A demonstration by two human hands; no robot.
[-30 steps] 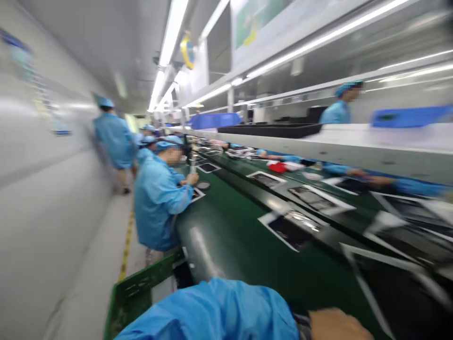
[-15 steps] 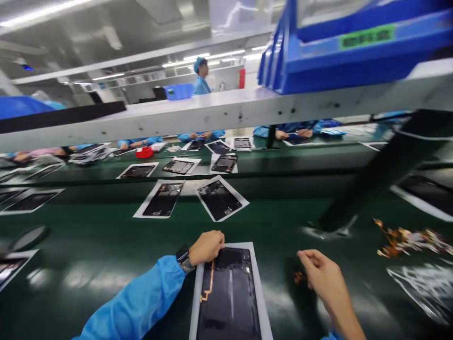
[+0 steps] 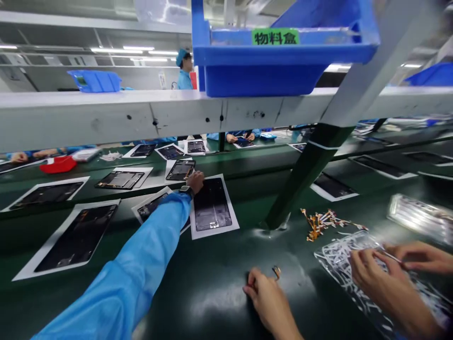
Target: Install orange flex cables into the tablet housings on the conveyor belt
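My left hand (image 3: pixel 195 180) is stretched far forward in a blue sleeve, with a watch on the wrist. Its fingers are curled on the top left corner of a dark tablet panel on a white sheet (image 3: pixel 212 206), which lies on the green belt (image 3: pixel 219 264). My right hand (image 3: pixel 267 296) rests low on the belt close to me, pinching a small orange flex part (image 3: pixel 276 271). A loose pile of the same orange flex parts (image 3: pixel 320 221) lies to its upper right.
More panels on white sheets (image 3: pixel 76 236) lie along the belt at left and behind. A slanted green post (image 3: pixel 300 182) carries a shelf with a blue bin (image 3: pixel 269 52). A co-worker's two hands (image 3: pixel 392 278) work over a clear bag (image 3: pixel 339 257) at right. Other workers sit across the line.
My left hand has moved from close to me out over the belt, with the panel now lying far out. My right hand has dropped to the belt. The view has shifted right.
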